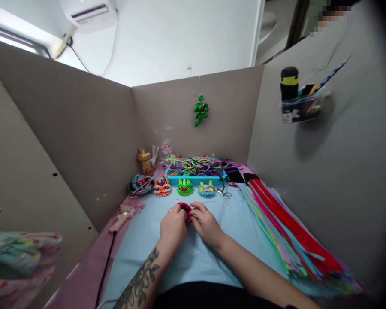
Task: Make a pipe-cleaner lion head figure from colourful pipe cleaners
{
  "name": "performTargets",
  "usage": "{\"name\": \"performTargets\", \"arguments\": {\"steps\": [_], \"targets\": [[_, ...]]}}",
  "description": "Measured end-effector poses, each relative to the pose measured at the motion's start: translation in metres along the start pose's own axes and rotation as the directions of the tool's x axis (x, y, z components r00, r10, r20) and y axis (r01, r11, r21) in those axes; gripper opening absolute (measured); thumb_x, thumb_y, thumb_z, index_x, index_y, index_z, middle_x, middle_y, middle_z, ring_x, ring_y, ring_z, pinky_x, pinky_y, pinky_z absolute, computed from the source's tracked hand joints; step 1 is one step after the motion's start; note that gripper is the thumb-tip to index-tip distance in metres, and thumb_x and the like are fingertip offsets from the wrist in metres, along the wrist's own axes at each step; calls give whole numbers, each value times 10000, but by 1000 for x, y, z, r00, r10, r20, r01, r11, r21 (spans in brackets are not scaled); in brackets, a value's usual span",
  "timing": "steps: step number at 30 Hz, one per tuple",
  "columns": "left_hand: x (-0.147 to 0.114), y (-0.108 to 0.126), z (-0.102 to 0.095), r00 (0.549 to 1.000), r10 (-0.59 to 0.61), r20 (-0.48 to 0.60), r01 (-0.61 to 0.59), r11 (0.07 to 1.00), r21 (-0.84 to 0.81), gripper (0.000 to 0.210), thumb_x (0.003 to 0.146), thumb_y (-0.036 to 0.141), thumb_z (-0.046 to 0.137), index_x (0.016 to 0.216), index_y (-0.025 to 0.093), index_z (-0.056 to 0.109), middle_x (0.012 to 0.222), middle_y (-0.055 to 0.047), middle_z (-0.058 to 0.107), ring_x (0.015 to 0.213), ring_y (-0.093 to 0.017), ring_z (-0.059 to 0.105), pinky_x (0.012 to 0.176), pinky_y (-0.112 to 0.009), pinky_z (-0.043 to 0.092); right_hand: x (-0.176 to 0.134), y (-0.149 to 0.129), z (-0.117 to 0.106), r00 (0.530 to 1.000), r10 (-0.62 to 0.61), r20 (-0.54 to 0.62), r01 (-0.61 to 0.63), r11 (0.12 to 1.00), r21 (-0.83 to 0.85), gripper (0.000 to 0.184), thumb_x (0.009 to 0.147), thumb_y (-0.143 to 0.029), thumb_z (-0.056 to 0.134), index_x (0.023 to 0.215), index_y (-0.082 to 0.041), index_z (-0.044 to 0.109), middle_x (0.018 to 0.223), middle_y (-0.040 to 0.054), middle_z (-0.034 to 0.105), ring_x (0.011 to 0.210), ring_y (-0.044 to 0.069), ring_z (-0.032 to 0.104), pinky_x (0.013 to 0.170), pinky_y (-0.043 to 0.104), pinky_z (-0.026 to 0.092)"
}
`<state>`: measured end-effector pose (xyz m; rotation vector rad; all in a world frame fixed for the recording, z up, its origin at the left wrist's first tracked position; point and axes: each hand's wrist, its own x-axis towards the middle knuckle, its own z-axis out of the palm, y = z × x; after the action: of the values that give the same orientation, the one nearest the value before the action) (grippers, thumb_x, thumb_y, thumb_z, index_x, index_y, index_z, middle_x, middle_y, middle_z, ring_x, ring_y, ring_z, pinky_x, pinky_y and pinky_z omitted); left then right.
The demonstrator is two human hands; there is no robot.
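You held a small red piece (pixel 188 207) between your left hand (pixel 174 224) and right hand (pixel 206 222), fingers nearly closed, midway between the side edges of the blue surface (pixel 141 253); a tray (pixel 196 181) stood near its far edge.

Small red rounded piece (pixel 188 207) looked fuzzy, matt. Pale-blue table cover (pixel 144 244) lay smooth, lightly creased. Blue rectangular tray (pixel 196 181) looked smooth plastic; grey upright partition (pixel 193 143) was matt.

No text, brand or number can be read. A small pale label (pixel 287 117) sits at the lower left corner of the clear bin (pixel 304 110) on the right-hand partition (pixel 344 171), its marks too small to make out.
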<state>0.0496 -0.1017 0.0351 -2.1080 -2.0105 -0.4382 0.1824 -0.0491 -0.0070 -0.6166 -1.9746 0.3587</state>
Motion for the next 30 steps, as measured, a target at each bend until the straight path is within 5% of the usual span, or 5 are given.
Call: {"name": "performTargets", "arguments": {"steps": [14, 19, 24, 30], "targets": [[5, 3, 8, 1000, -1, 9, 1, 1000, -13, 194, 868, 155, 446, 868, 180, 638, 941, -66, 600, 909, -191, 544, 723, -271, 413, 6, -4, 0, 998, -31, 54, 32, 999, -12, 222, 848, -65, 427, 823, -180, 614, 927, 75, 586, 858, 172, 574, 778, 309, 525], [-4, 0, 9, 990, -35, -134, 20, 993, -114, 207, 884, 201, 442, 843, 213, 645, 886, -43, 592, 819, -171, 546, 694, -259, 417, 3, -3, -1, 999, -9, 43, 12, 998, -66, 198, 802, -51, 454, 791, -185, 599, 963, 75, 584, 883, 180, 575, 805, 313, 507], [-18, -1, 15, 926, -107, -363, -20, 945, -328, 180, 885, 213, 455, 889, 195, 634, 869, -53, 568, 819, -164, 541, 771, -273, 434, 1, -1, 0, 994, 66, -87, -75, 993, -96, 132, 774, -89, 511, 745, -190, 591, 964, 74, 564, 912, 196, 563, 822, 327, 486], [-20, 9, 23, 945, -81, -316, -19, 953, -301, 183, 877, 214, 457, 917, 205, 635, 849, -56, 592, 820, -184, 559, 761, -291, 450, 2, -3, 3, 968, 166, -187, -184, 980, -80, 120, 755, -92, 535, 694, -186, 578, 928, 63, 525, 901, 196, 541, 833, 334, 463]]}}
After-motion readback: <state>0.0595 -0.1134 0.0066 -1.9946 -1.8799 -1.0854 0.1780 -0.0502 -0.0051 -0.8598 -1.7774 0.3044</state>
